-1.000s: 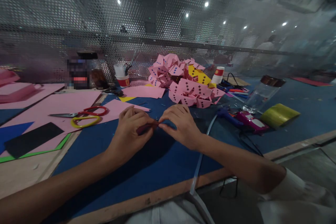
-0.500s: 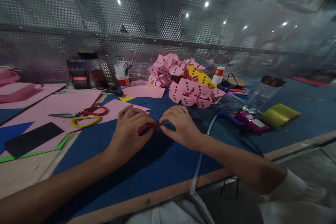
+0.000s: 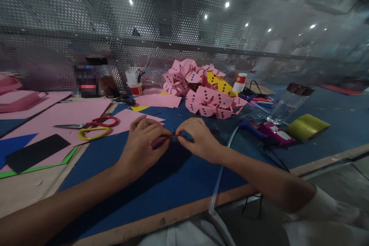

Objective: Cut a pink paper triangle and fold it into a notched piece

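Over the blue table mat (image 3: 170, 184), my left hand (image 3: 145, 144) is closed around a small folded piece of pink paper (image 3: 158, 142), mostly hidden by the fingers. Facing it, my right hand (image 3: 198, 140) pinches the thin right end of the same paper between thumb and forefinger. The two hands' fingertips are nearly touching. Just beyond them stand pink folded-paper pieces (image 3: 211, 102) with rows of dark dots. Scissors (image 3: 95, 127) with one red and one yellow handle lie left of my left hand on pink sheets (image 3: 83, 111).
Right of my hands lie a blue glue gun (image 3: 253, 128), a magenta device (image 3: 278, 134), a yellow tape roll (image 3: 307, 127) and a tilted clear jar (image 3: 290, 103). A pale cable (image 3: 220, 178) crosses the mat. Paper cups (image 3: 135, 88) and a dark bottle (image 3: 109, 84) stand behind.
My right hand has shifted very slightly right and down, and a bit more of the thin paper shows between the fingertips. My left hand stays in place.
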Demonstrator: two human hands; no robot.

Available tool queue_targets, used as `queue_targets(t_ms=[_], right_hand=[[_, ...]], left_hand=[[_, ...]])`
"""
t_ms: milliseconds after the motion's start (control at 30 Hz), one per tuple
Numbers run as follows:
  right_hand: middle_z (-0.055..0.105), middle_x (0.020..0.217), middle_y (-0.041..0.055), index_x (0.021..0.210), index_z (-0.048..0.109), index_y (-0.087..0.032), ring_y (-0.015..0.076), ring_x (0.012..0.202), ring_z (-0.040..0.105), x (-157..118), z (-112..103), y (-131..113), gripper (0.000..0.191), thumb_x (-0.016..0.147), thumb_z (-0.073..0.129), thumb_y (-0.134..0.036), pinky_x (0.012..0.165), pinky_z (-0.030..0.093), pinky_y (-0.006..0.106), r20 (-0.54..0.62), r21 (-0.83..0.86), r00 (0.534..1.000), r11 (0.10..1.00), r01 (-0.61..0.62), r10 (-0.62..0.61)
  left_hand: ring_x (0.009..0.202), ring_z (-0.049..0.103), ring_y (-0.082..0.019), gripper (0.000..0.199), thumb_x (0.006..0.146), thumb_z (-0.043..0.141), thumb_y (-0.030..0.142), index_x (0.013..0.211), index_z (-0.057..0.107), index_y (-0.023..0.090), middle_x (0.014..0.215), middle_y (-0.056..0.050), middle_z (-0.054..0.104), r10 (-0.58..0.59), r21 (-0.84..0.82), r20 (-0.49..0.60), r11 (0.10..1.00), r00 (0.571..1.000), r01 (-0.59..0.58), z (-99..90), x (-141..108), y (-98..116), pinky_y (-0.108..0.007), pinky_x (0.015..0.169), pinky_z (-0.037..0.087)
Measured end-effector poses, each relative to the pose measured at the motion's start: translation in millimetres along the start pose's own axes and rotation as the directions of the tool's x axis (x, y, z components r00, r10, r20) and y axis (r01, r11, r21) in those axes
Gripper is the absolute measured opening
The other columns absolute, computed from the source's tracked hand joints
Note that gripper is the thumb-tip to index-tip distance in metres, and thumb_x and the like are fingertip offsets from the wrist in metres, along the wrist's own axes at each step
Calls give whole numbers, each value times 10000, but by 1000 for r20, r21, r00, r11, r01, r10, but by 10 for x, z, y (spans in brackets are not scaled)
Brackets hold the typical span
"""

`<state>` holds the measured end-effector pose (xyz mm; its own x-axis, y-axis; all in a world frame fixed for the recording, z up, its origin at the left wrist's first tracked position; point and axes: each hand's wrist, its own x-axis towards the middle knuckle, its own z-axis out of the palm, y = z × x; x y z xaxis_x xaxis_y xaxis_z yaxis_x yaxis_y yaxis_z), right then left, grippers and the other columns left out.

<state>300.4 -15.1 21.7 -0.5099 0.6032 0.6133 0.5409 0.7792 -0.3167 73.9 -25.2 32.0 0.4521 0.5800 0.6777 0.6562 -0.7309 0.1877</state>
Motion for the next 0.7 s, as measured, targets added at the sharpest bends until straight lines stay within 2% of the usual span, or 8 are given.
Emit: queue_targets(t_ms=[200, 367, 700], right_hand=[[744, 1055, 40, 1005, 637, -214, 202, 1029, 636, 8, -24, 48, 78, 1049, 584, -251, 988, 384, 375, 69, 35, 997, 999, -26, 24], [741, 1053, 47, 992, 639, -211, 199, 1015, 640, 29, -44, 62, 95, 1051, 584, -260, 979, 400, 372, 124, 52, 991, 997, -60, 53], [746, 1034, 33, 968, 691, -207, 176, 991, 667, 54, -76, 103, 89, 1014, 644, -268, 920, 466, 317, 138, 253, 982, 954, -160, 128]], left_hand=[[979, 629, -249, 101, 969, 633, 266, 930, 726, 271, 889, -4, 767, -4, -17, -3, 1000, 1000, 4, -8, 10, -4, -535, 1156, 326], [961, 625, -244, 119, 970, 622, 270, 892, 712, 269, 857, -1, 754, -30, -33, 0, 999, 1000, 30, -6, 12, -2, -520, 1150, 331], [984, 632, -241, 106, 978, 640, 297, 920, 720, 258, 886, -1, 751, -35, -107, 24, 994, 999, 37, -10, -4, -25, -517, 1159, 320]])
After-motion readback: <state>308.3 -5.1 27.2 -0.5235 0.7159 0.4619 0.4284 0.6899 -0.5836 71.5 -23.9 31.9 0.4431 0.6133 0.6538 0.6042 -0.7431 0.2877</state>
